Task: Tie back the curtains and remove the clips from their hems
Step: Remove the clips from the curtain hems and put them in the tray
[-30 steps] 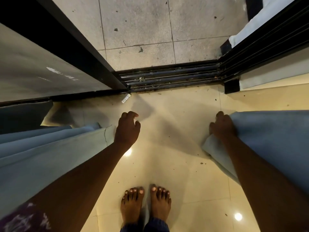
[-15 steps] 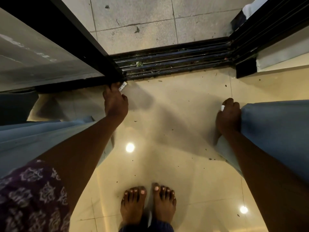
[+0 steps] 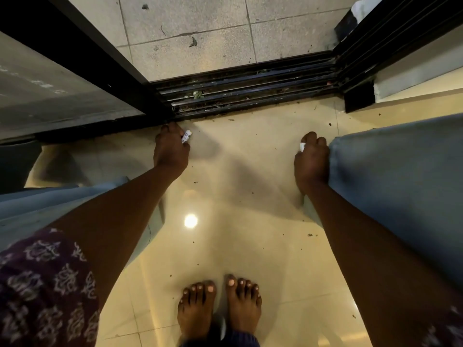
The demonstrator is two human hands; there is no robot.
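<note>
Surface: glossy cream tile floor (image 3: 250, 246) | Lower centre: two bare feet (image 3: 219, 309) standing | Scattered: dark debris specks | Upper centre: dirty black sliding-door track (image 3: 250, 91)

floor (image 3: 250, 246): glossy cream tile (lamp glare) | door track (image 3: 250, 91): black, dirty

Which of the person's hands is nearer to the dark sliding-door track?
Left. The left hand reaches right beside the door track, fingertips at its edge; the right hand sits farther back beside the curtain.

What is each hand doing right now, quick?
Left hand: closed on a small white clip near the door track.
Right hand: closed on another white clip, beside the right curtain.
</note>
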